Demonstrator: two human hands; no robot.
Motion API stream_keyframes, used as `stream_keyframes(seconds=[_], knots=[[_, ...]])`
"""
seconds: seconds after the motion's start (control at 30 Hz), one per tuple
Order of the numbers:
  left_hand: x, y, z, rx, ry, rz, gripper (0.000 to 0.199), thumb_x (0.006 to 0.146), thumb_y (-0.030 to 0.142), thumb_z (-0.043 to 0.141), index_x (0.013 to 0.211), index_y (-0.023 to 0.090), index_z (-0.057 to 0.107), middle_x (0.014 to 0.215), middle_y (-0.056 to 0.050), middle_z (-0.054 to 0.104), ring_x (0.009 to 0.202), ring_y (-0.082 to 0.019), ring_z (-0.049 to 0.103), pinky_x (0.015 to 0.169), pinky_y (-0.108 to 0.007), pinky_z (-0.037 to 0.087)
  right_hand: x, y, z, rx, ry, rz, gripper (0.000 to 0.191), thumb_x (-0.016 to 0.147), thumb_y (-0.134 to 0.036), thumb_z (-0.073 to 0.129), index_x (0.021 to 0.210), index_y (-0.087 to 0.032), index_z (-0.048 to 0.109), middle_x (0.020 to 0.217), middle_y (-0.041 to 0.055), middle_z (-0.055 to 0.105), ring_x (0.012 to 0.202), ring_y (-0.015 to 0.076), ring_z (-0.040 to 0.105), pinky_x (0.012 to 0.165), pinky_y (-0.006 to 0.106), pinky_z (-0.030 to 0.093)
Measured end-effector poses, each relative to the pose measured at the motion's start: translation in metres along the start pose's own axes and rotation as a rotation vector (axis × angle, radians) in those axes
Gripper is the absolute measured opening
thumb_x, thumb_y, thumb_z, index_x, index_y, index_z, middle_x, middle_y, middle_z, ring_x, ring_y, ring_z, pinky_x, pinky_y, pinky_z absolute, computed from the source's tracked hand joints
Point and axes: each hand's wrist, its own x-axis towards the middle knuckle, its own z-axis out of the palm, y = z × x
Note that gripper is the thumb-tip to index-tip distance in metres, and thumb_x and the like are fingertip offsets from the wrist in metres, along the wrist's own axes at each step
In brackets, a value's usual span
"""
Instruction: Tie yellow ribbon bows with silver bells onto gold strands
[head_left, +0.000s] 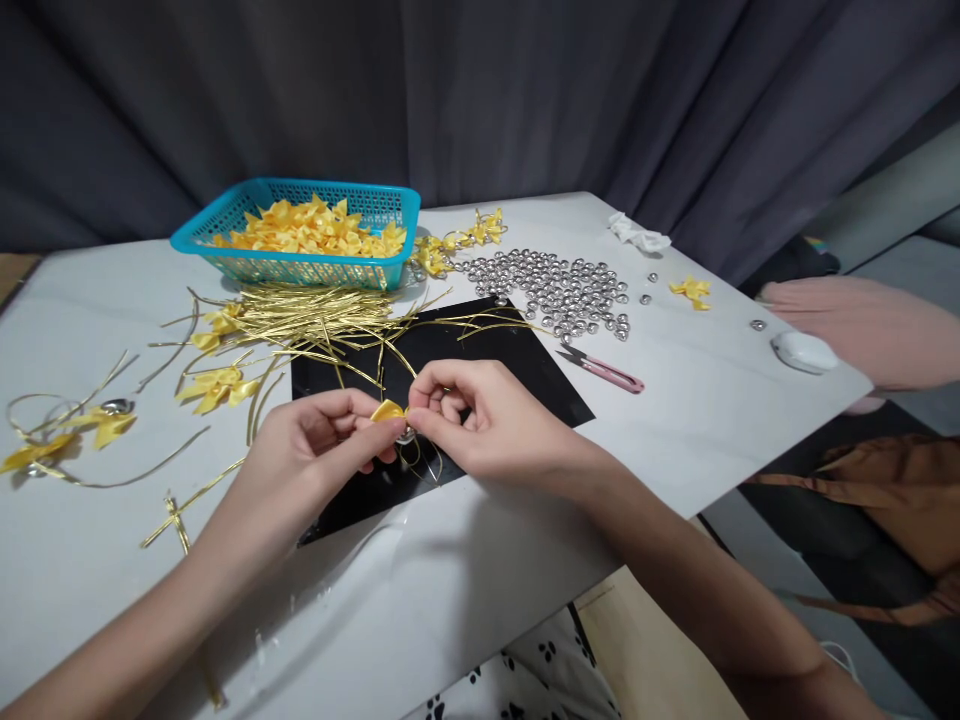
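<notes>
Over the black mat [547,385], my left hand [337,435] pinches a yellow ribbon flower [387,411] between thumb and fingers. A silver bead [406,435] sits just under the flower, and thin gold wire loops hang below it. My right hand [469,410] touches the flower's right side, its thumb and forefinger pressed together where the gold wire meets it. The exact grip of the right fingertips is too small to make out. Behind my hands lies a pile of gold wires [315,312].
A blue basket [300,262] of yellow ribbon flowers stands at the back left. Silver beads [555,290] are spread right of it, near pink-handled snips [602,370]. Finished-looking flowers with wire [105,422] lie at the left. A white computer mouse [804,352] rests by the right edge.
</notes>
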Motion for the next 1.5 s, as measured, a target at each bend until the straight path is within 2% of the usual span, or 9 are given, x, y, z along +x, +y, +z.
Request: stream_keyframes(seconds=[0.2,0.37,0.47,0.6,0.77,1.03,1.17,1.33,1.5], knots=[[0.000,0.001,0.001,0.004,0.040,-0.018,0.018,0.059,0.033,0.074,0.054,0.019,0.064,0.050,0.002,0.056,0.050,-0.010,0.050,0.047,-0.017,0.037,0.002,0.001,0.002,0.118,0.015,0.028,0.009,0.073,-0.013,0.060,0.069,-0.015,0.052,0.053,-0.0066,0.042,0.045,0.0038,0.034,0.040,0.018,0.025],[0.001,-0.006,-0.004,-0.070,0.003,0.054,0.019,0.064,0.032,0.074,0.053,0.021,0.064,0.056,0.004,0.057,0.052,-0.007,0.048,0.047,-0.015,0.036,0.008,0.011,0.000,0.543,0.267,-0.051,0.020,0.075,-0.021,0.064,0.092,-0.017,0.055,0.097,0.0020,0.058,0.082,0.0094,0.054,0.071,0.021,0.044],[0.002,-0.007,-0.007,-0.146,-0.040,0.039,0.023,0.064,0.031,0.074,0.047,0.021,0.063,0.054,0.004,0.054,0.050,-0.006,0.046,0.045,-0.015,0.035,0.012,0.019,0.001,0.760,-0.091,0.094,0.026,0.088,-0.037,0.048,0.100,-0.016,0.056,0.100,0.0064,0.062,0.090,0.0130,0.059,0.082,0.026,0.045],[0.008,-0.005,-0.012,-0.229,0.042,0.024,0.021,0.059,0.032,0.076,0.047,0.020,0.063,0.054,0.003,0.054,0.049,-0.007,0.046,0.045,-0.017,0.035,0.011,0.022,-0.006,0.694,-0.476,0.216,0.047,0.092,-0.051,0.036,0.088,-0.011,0.061,0.075,0.0049,0.062,0.053,0.0078,0.051,0.060,0.024,0.046],[0.015,-0.005,-0.018,-0.281,0.132,-0.009,0.019,0.060,0.023,0.076,0.050,0.018,0.060,0.054,0.004,0.053,0.051,-0.006,0.044,0.048,-0.016,0.033,0.006,0.018,-0.028,0.590,-0.251,0.075,0.022,0.085,-0.030,0.058,0.074,-0.012,0.062,0.048,-0.0100,0.029,0.041,0.0028,0.018,0.039,0.017,0.017],[0.012,-0.007,-0.010,-0.219,0.062,-0.004,0.026,0.064,0.025,0.075,0.048,0.017,0.056,0.052,0.005,0.044,0.048,-0.007,0.037,0.045,-0.020,0.027,0.005,0.009,-0.027,0.327,0.132,-0.143,0.022,0.085,-0.036,0.057,0.079,-0.016,0.065,0.052,-0.0070,0.035,0.047,0.0054,0.029,0.043,0.021,0.021],[0.012,-0.006,-0.008,-0.226,0.047,-0.016,0.028,0.064,0.024,0.076,0.048,0.016,0.055,0.051,0.005,0.043,0.047,-0.006,0.036,0.044,-0.019,0.027,-0.005,0.001,-0.020,0.181,0.138,-0.211,0.022,0.088,-0.031,0.052,0.081,-0.015,0.064,0.070,-0.0009,0.055,0.058,0.0056,0.042,0.049,0.019,0.028],[0.014,0.004,-0.018,-0.447,0.091,-0.146,0.014,0.059,0.014,0.074,0.052,0.014,0.062,0.052,0.004,0.045,0.048,-0.005,0.037,0.042,-0.015,0.033,-0.024,0.005,-0.007,-0.075,0.065,-0.211,0.020,0.088,-0.021,0.047,0.077,-0.013,0.062,0.060,-0.0037,0.048,0.048,0.0041,0.029,0.045,0.020,0.025],[0.005,0.018,-0.023,-0.638,0.071,-0.378,0.023,0.045,0.006,0.079,0.045,0.014,0.057,0.042,0.007,0.038,0.041,-0.003,0.036,0.036,-0.013,0.037,-0.033,0.021,-0.001,-0.248,0.113,-0.196,0.023,0.090,-0.020,0.044,0.077,-0.013,0.060,0.065,-0.0008,0.052,0.054,0.0061,0.039,0.050,0.019,0.030]])
